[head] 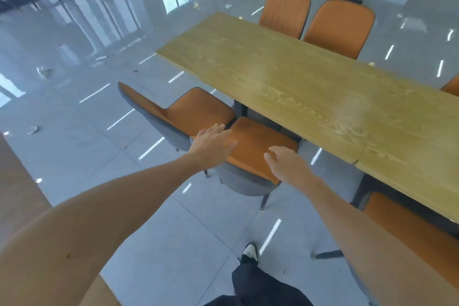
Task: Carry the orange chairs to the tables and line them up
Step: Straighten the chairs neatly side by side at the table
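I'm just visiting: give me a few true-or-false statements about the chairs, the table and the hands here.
1. Both hands, left hand and right hand, reach toward the nearest orange chair. True.
2. Plates cover the wooden table. False: its top is bare.
3. Two orange chairs stand at the table's far side. True.
4. The right hand grips a chair leg. False: it is open, above the chair's back edge.

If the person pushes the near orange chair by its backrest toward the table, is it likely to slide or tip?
Probably slide: the floor is glossy tile and the chair stands on thin legs. A high push on the backrest could rock it forward, since the legs look narrow. The shell looks rigid, so it should not flex under the left hand or right hand.
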`<state>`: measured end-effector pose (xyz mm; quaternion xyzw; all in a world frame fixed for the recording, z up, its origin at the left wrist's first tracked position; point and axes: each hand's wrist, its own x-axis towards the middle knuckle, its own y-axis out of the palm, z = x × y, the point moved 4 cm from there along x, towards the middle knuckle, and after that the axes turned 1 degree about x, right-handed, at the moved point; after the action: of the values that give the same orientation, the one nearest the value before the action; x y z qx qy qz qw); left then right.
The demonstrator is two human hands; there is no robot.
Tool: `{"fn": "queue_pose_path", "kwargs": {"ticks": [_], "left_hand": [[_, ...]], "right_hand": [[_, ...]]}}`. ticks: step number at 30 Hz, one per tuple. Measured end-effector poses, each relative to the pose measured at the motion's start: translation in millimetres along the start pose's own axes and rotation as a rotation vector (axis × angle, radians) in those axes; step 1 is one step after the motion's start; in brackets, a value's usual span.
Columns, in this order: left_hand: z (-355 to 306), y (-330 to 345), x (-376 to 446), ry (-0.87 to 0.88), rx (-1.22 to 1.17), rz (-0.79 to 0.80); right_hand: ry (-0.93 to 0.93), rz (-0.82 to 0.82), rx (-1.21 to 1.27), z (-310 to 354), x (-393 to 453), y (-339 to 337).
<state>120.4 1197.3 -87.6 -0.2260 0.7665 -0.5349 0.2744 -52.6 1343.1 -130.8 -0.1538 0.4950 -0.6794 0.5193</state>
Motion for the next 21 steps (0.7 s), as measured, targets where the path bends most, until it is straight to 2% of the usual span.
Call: {"fn": "queue_pose_path", "kwargs": {"ticks": [10, 15, 19, 21], "left_hand": [[158.4, -36.0, 82.4, -0.015, 0.049, 0.115], [263.6, -23.5, 139.5, 0.054, 0.151, 0.223], [343.6, -15.3, 162.2, 0.135, 0.308, 0.377], [373.7, -13.0, 172.7, 0.192, 0.33, 0.343]], "right_hand": [[0.069, 0.0, 0.102, 113.0, 103.4, 54.4], [0.254, 0.004, 0.11, 151.5, 138.0, 115.6], [0.406, -0.101, -0.076, 176.6, 139.4, 151.8], [0.491, -0.14, -0.122, 180.6, 142.9, 156.9]]}}
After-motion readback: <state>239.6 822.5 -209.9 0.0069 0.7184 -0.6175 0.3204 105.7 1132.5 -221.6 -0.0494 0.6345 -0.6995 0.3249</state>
